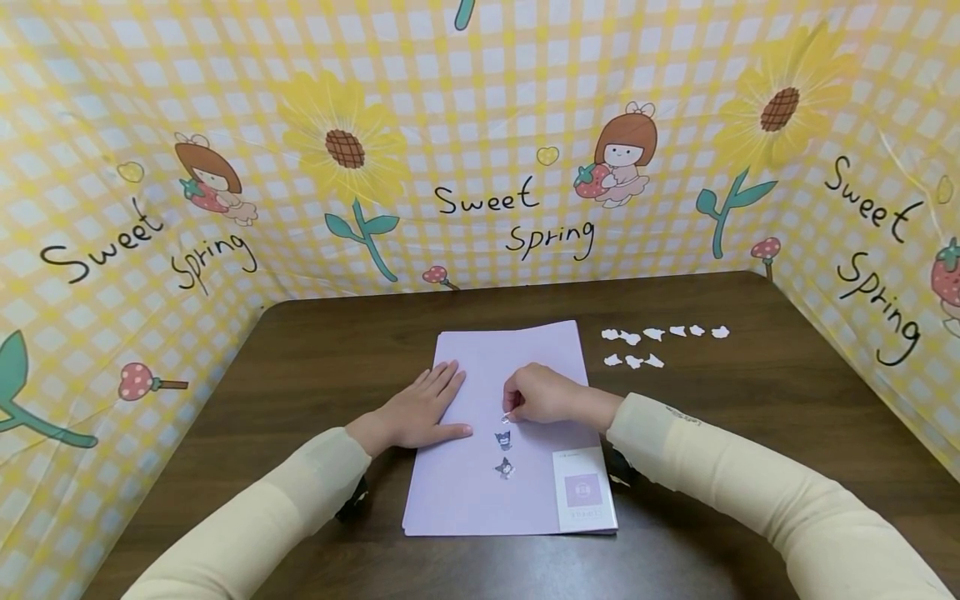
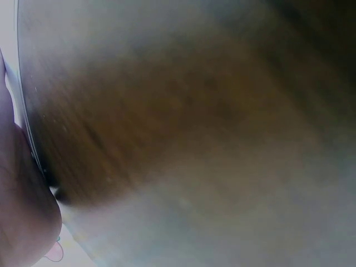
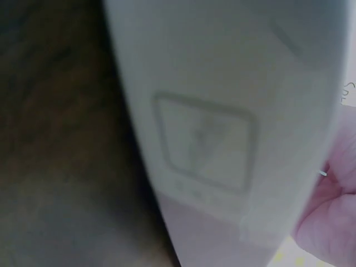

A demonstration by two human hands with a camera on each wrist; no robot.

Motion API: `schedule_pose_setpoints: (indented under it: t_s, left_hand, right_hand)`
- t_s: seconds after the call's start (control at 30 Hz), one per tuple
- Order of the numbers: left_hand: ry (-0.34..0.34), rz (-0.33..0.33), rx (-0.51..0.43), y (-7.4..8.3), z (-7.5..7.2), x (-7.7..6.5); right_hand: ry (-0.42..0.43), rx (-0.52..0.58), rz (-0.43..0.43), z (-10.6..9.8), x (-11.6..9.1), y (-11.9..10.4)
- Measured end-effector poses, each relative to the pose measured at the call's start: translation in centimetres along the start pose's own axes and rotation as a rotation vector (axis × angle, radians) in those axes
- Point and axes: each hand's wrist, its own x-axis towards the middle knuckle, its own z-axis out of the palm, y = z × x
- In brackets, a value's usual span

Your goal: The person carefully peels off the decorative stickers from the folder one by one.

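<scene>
A light purple paper pad point(image 1: 457, 500) lies on the dark wooden table. My left hand point(image 1: 422, 412) rests flat on its left side with the fingers spread; only a blurred part of that hand point(image 2: 28, 217) enters the left wrist view. Over the middle of the pad, my right hand point(image 1: 543, 393) pinches a small sticker point(image 1: 506, 419) between thumb and fingertips, close to the paper. Most of this sticker is hidden by the fingers. Below it, two dark cartoon stickers, an upper one point(image 1: 503, 440) and a lower one point(image 1: 505, 468), form a column on the pad.
Several small white cut-out pieces point(image 1: 654, 334) lie in two rows on the table point(image 1: 712, 400), right of the pad. A white label with a purple square point(image 1: 582, 492) covers the pad's lower right corner. Behind the table hangs a yellow checked cloth point(image 1: 480, 108).
</scene>
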Motion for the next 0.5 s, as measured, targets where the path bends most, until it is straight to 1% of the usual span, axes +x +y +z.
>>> schedule_pose_setpoints:
  t_s: [0.2,0.4,0.5]
  left_hand:
    - [0.014,0.005,0.007,-0.1,0.08,0.07]
    - [-0.007,-0.007,0.009,0.19,-0.3,-0.08]
    - [-0.004,-0.001,0.014,0.21,-0.36,-0.13]
  right_hand:
    - [-0.02,0.004,-0.025,-0.17,-0.07,0.16]
    - [-0.027,0.008,-0.057,-0.28,-0.03,0.15]
    - [-0.036,0.011,-0.064,-0.3,-0.01,0.16]
